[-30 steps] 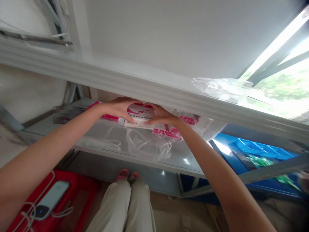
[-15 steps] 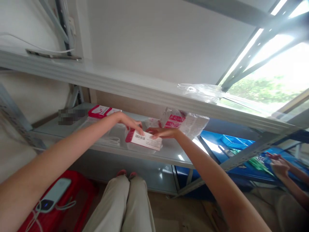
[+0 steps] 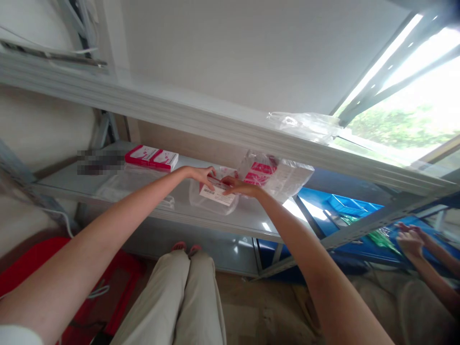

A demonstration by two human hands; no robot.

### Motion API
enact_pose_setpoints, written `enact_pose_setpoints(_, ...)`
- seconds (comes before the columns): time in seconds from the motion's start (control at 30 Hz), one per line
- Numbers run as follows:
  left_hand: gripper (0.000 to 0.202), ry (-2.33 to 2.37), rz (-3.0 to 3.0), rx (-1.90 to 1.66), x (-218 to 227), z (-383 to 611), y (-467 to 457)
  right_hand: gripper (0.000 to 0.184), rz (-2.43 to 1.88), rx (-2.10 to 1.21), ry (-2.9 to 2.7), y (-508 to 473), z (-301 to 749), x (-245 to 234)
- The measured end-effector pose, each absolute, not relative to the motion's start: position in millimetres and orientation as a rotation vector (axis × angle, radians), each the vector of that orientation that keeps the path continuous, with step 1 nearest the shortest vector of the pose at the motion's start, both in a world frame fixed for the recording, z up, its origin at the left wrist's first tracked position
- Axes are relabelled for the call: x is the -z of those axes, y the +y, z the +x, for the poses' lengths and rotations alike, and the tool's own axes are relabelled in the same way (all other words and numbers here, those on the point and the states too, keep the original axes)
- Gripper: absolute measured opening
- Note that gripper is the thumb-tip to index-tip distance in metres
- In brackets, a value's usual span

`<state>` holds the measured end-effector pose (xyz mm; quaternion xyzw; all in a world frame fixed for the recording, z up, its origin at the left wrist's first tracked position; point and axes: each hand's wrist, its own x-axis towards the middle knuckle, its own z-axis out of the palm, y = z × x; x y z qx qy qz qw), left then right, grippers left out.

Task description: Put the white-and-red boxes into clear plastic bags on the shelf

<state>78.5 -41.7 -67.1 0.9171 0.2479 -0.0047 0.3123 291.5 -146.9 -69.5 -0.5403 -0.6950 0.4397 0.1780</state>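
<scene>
Between my two hands is a small white-and-pink box (image 3: 217,195) with a barcode label facing me. My left hand (image 3: 201,175) grips its left end, thumb and fingers closed on it. At the upper right side, my right hand (image 3: 240,186) has its fingers closed on the same box. Clear plastic (image 3: 212,207) lies under and around the box on the grey shelf; I cannot tell whether it is a bag or a tray. Just right of my right hand, a clear plastic bag (image 3: 276,175) has pink-and-white boxes inside.
Two pink-and-white boxes (image 3: 151,157) stand on the shelf's left part, near flat clear plastic (image 3: 125,184). An upper shelf beam (image 3: 172,120) crosses above my hands. A red stool (image 3: 118,287) stands lower left. At right, another person's hands (image 3: 411,239) are over a blue surface.
The box has tilted, its pink left end turning out of view, and my hands have drawn closer together. My view has shifted, so the two boxes at left show more fully.
</scene>
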Motion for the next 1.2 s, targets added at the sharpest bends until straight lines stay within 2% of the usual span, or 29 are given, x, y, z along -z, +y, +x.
enact_pose_setpoints(0.1, 0.082, 0.598, 2.381, -0.041, 72, 83, -31, 0.058, -1.541, -1.212, -1.954, -140, 298, 72)
enact_pose_setpoints(0.23, 0.073, 0.565, 2.282, -0.13, 71, 82, -27, 0.046, -1.53, -1.113, -1.934, -132, 305, 67)
enact_pose_setpoints(0.37, 0.048, 0.67, 2.284, -0.649, 80, 76, -47, 0.037, -1.506, -1.111, -1.862, -127, 312, 65)
enact_pose_setpoints(0.47, 0.026, 0.749, 2.46, -1.14, 86, 66, -73, 0.045, -1.531, -1.089, -1.839, -126, 317, 70)
enact_pose_setpoints(0.53, 0.016, 0.742, 2.639, -1.265, 88, 58, -90, 0.051, -1.541, -1.081, -1.838, -127, 317, 75)
enact_pose_setpoints(0.63, 0.019, 0.545, 3.004, -0.928, 96, 50, -108, 0.054, -1.543, -1.086, -1.803, -131, 313, 77)
enact_pose_setpoints(0.7, 0.027, 0.399, 3.158, -0.592, 108, 50, -115, 0.052, -1.53, -1.1, -1.75, -134, 309, 75)
enact_pose_setpoints(0.8, 0.041, 0.389, 3.181, -0.336, 132, 57, -118, 0.046, -1.479, -1.147, -1.662, -139, 304, 70)
enact_pose_setpoints(0.9, 0.052, 0.588, 3.088, -0.302, 149, 70, -119, 0.045, -1.474, -1.175, -1.619, -141, 301, 66)
enact_pose_setpoints(1.0, 0.053, 0.774, 3.026, -0.398, 150, 82, -121, 0.048, -1.496, -1.161, -1.624, -143, 299, 68)
enact_pose_setpoints(1.1, 0.047, 0.83, 3.025, -0.424, 143, 91, -124, 0.054, -1.511, -1.089, -1.663, -142, 296, 75)
enact_pose_setpoints(1.2, 0.031, 0.824, 3.019, -0.319, 140, 93, -131, 0.061, -1.529, -1.006, -1.661, -140, 292, 82)
